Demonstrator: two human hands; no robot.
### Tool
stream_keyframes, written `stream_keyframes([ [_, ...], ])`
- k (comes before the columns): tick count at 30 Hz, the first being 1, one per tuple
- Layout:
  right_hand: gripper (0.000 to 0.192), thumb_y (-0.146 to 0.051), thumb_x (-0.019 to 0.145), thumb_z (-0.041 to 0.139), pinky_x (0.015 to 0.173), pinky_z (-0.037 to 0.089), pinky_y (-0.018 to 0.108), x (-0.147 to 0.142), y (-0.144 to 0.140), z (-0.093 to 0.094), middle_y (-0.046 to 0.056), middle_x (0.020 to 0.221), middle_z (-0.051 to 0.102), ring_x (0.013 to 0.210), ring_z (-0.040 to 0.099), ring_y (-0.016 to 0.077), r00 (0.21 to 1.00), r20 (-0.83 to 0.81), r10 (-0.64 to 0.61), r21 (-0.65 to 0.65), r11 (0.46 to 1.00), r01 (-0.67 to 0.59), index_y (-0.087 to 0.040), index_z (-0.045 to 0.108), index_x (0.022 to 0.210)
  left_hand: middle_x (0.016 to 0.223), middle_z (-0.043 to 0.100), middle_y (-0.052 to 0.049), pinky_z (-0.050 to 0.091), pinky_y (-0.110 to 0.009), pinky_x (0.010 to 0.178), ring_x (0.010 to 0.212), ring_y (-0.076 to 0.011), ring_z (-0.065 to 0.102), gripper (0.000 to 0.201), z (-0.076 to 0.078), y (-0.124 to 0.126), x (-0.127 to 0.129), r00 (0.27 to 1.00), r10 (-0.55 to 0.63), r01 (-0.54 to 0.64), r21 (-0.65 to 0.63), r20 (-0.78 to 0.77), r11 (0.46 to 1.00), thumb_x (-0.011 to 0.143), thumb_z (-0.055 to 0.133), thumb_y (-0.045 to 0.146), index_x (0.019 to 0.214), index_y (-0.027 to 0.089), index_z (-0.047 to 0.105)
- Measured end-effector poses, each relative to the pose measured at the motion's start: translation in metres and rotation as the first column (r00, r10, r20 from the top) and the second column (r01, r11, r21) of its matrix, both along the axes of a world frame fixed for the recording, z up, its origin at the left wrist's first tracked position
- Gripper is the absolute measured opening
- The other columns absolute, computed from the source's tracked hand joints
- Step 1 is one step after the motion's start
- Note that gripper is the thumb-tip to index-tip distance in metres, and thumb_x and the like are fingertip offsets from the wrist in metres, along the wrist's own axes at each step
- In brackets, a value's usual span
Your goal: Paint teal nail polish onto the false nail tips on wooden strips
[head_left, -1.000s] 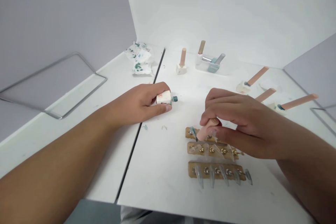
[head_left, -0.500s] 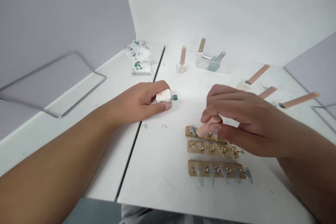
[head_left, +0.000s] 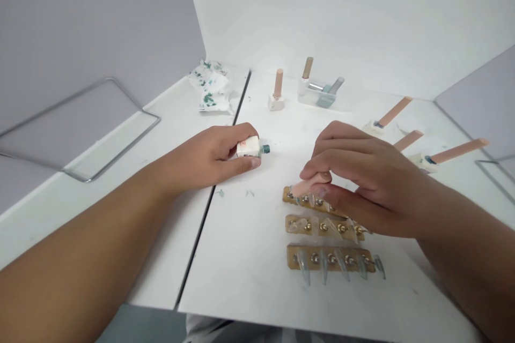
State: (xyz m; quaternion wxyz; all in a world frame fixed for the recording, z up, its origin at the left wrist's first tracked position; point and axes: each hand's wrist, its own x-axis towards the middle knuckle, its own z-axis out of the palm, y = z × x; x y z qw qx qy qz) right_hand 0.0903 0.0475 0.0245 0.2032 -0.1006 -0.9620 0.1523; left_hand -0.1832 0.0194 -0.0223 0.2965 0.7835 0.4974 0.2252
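My left hand is closed around a white nail polish bottle, tipped on its side with its green-smeared neck pointing right. Between the thumb and fingers of my right hand is the pink cap of a nail polish brush. Its bristle end is over the left end of the farthest wooden nail stand, where a false nail is mostly hidden. Nearer to me lie a middle stand and a front stand, each bearing several clear false nails on metal knobs.
A pink-capped bottle stands at the back, beside a clear plastic tray of bottles. More bottles with long pink caps, one a tilted bottle, lie at right. Crumpled green-stained tissue sits back left. A metal frame is at far left.
My right hand has moved a little to the left and up with the brush, whose cap now covers more of the far stand's left end. My left hand holds the bottle nearly still.
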Motion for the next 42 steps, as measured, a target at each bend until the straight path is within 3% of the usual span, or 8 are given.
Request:
stream_keyframes([
  [4,0.005,-0.015,0.090,0.058,0.075,0.043,0.037,0.003,0.002,0.002,0.000,0.070,0.060,0.070,0.051,0.0163,1.000,-0.020,-0.012,-0.045,0.999,0.012,-0.019,0.060,0.089,0.073,0.054,0.001,0.034,-0.026,0.054,0.061,-0.0125,0.048,0.027,0.000,-0.001,0.000,0.999,-0.015,0.015,-0.013,0.037,1.000,0.092,0.058,0.047,0.098,0.021,0.059],
  [7,0.010,-0.014,0.090,0.060,0.076,0.044,0.040,0.008,0.002,-0.004,0.000,0.072,0.060,0.072,0.052,0.0179,0.969,-0.202,-0.141,-0.158,0.981,0.110,-0.023,0.063,0.093,0.077,0.057,0.000,0.037,-0.025,0.055,0.064,-0.0132,0.051,0.025,0.001,-0.003,0.002,0.990,-0.053,0.056,-0.019,0.129,0.998,0.093,0.059,0.045,0.101,0.021,0.059],
  [10,0.014,-0.021,0.093,0.060,0.071,0.044,0.040,0.014,0.001,-0.017,0.003,0.081,0.060,0.079,0.052,0.0213,0.807,-0.410,-0.425,-0.420,0.873,0.247,-0.030,0.069,0.098,0.082,0.058,-0.001,0.040,-0.025,0.057,0.068,-0.0137,0.053,0.022,0.003,-0.008,0.004,0.966,-0.086,0.085,0.016,0.245,0.996,0.093,0.059,0.041,0.103,0.021,0.059],
  [16,0.010,-0.032,0.086,0.072,0.063,0.045,0.034,0.014,0.007,-0.035,0.001,0.079,0.059,0.075,0.053,0.0173,0.741,-0.440,-0.507,-0.654,0.747,0.123,-0.032,0.076,0.096,0.080,0.055,-0.002,0.040,-0.026,0.057,0.068,-0.0139,0.052,0.023,0.004,-0.013,0.005,0.937,-0.089,0.057,0.103,0.339,0.993,0.093,0.058,0.042,0.100,0.020,0.059],
  [22,0.011,-0.036,0.089,0.070,0.071,0.053,0.033,0.009,0.009,-0.037,0.000,0.078,0.065,0.075,0.059,0.0150,0.730,-0.414,-0.544,-0.727,0.680,0.094,-0.030,0.076,0.096,0.079,0.056,-0.001,0.039,-0.024,0.054,0.066,-0.0126,0.052,0.023,0.003,-0.013,0.004,0.941,-0.119,0.092,0.099,0.318,0.991,0.094,0.057,0.042,0.102,0.020,0.058],
  [29,0.011,-0.033,0.089,0.070,0.073,0.053,0.030,0.007,0.009,-0.040,-0.001,0.077,0.066,0.077,0.061,0.0133,0.756,-0.398,-0.521,-0.755,0.654,0.053,-0.033,0.077,0.097,0.073,0.052,0.002,0.036,-0.023,0.050,0.059,-0.0102,0.047,0.020,0.002,-0.014,0.006,0.946,-0.152,0.127,0.104,0.286,0.986,0.095,0.057,0.039,0.103,0.020,0.056],
  [36,0.011,-0.036,0.087,0.072,0.073,0.051,0.029,0.001,0.005,-0.039,0.000,0.083,0.063,0.079,0.060,0.0132,0.769,-0.327,-0.550,-0.787,0.609,0.101,-0.032,0.077,0.096,0.070,0.051,0.003,0.036,-0.023,0.048,0.056,-0.0098,0.046,0.019,0.004,-0.015,0.008,0.954,-0.157,0.140,0.084,0.255,0.987,0.095,0.056,0.037,0.104,0.020,0.055],
  [42,0.014,-0.041,0.085,0.073,0.069,0.048,0.032,-0.004,0.003,-0.032,-0.001,0.083,0.061,0.076,0.060,0.0147,0.842,-0.169,-0.512,-0.766,0.606,0.215,-0.032,0.077,0.095,0.077,0.054,0.001,0.038,-0.024,0.052,0.060,-0.0118,0.049,0.019,0.006,-0.018,0.014,0.989,-0.126,0.122,0.050,0.083,0.991,0.094,0.055,0.037,0.103,0.021,0.054],
])
